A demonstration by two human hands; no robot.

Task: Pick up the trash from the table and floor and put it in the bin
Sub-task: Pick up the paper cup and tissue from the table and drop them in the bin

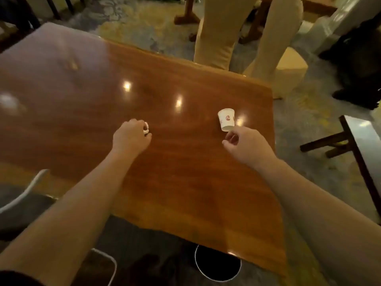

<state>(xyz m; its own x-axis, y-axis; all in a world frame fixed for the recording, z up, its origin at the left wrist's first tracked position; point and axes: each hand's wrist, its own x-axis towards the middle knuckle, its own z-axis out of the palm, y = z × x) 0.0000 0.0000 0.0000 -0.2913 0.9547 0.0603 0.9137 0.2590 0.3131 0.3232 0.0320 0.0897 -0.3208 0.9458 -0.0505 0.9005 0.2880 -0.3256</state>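
Below our arms sits the bin [217, 263]. Our left hand [132, 134] clenches a white scrap [146, 129]; our right hand [245, 145], fingers loosely curled, nears the cup [226, 119].

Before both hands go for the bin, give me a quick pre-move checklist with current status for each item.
1. Left hand closed on the small white scrap: ok, fingers are curled around it.
2. Right hand gripping the paper cup: not ok, the fingers are open just short of its base.
3. Cup contents: cannot tell, it is tilted with the opening facing away.
4. Bin located: ok, it sits under the near table edge, mouth open.
5. Floor trash: cannot tell, none is clearly visible in this blurred view.
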